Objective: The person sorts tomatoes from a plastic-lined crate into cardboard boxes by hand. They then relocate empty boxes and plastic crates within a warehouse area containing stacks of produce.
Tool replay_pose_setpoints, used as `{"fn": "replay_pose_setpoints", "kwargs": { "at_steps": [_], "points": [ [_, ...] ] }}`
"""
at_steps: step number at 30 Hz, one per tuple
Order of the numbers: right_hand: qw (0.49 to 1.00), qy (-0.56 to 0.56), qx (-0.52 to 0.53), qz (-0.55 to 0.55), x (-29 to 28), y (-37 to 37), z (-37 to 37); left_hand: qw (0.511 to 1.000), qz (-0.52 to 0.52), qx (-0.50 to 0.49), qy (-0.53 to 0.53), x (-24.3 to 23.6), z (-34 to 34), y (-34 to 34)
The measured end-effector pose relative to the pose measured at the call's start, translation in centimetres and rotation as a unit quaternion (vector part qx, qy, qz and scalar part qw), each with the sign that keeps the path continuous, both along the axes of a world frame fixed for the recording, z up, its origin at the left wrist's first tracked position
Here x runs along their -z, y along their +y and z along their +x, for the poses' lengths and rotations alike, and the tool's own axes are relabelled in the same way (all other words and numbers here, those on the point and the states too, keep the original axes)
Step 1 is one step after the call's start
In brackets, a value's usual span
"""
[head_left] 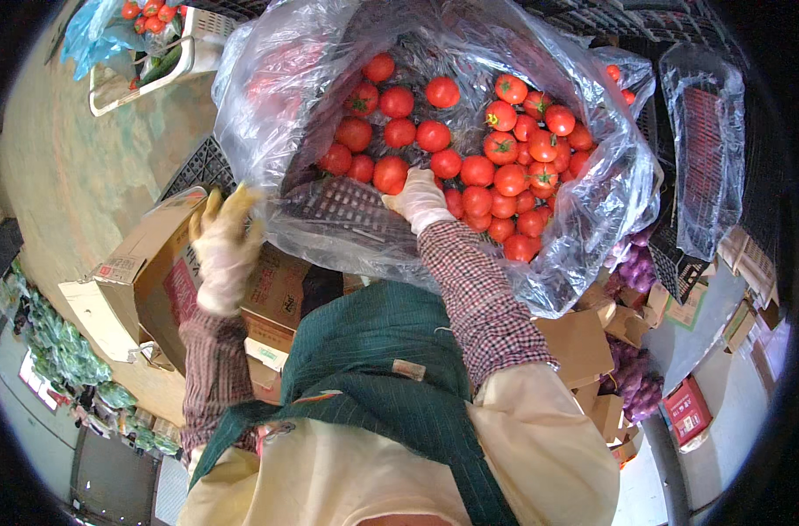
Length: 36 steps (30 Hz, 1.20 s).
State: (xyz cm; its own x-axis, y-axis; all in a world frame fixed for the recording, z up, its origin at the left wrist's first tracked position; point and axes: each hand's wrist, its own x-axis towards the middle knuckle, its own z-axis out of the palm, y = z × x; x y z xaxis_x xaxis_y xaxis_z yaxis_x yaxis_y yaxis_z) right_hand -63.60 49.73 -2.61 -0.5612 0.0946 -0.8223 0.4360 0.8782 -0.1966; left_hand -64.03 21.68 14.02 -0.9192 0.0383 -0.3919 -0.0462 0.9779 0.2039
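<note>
My right hand (419, 200), in a pale work glove, reaches into a crate lined with a clear plastic bag (268, 131). Its thumb and fingers are closed around the lower right side of a red tomato (390, 174); the fingertips are partly hidden. Many more tomatoes (510, 180) lie in the bag, packed closely on the right and looser on the left. Bare black slatted crate bottom (347, 206) shows through the liner at the near left. Outside the bag, to its left, my left hand (227, 245) is raised, gloved and slightly blurred, fingers apart and holding nothing.
Open cardboard boxes (136, 254) stand below my left hand. A white basket (189, 57) with a blue bag and vegetables is at the far left. On the right are a plastic-covered crate (705, 149), purple net bags (632, 381) and a red box (687, 412).
</note>
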Motion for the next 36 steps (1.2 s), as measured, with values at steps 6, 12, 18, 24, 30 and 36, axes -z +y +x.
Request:
{"fn": "replay_pose_setpoints", "kwargs": {
  "at_steps": [6,12,18,24,30,36],
  "points": [
    [0.707,-0.126,0.539,-0.440,-2.6,4.4,1.0,0.873,0.371,-0.266,0.171,-3.9,2.8,-3.5],
    [0.684,-0.078,0.463,-0.558,-13.1,2.6,0.7,0.695,0.638,-0.295,-0.149,-3.4,2.6,7.1],
    [0.853,0.069,0.350,-0.381,-13.9,3.8,2.0,0.576,0.704,-0.300,-0.287,-1.4,6.2,7.0],
    [0.947,0.216,-0.228,-0.069,2.0,-0.1,-0.4,0.442,0.705,-0.436,-0.343,-1.1,9.8,4.7],
    [0.945,0.147,-0.289,-0.051,3.2,-0.9,-1.2,0.507,0.734,-0.321,-0.319,-0.3,9.9,3.2],
    [0.636,-0.148,0.375,-0.658,-6.2,4.4,-1.3,0.413,0.720,-0.429,-0.356,-2.0,10.0,3.1]
  ]
}}
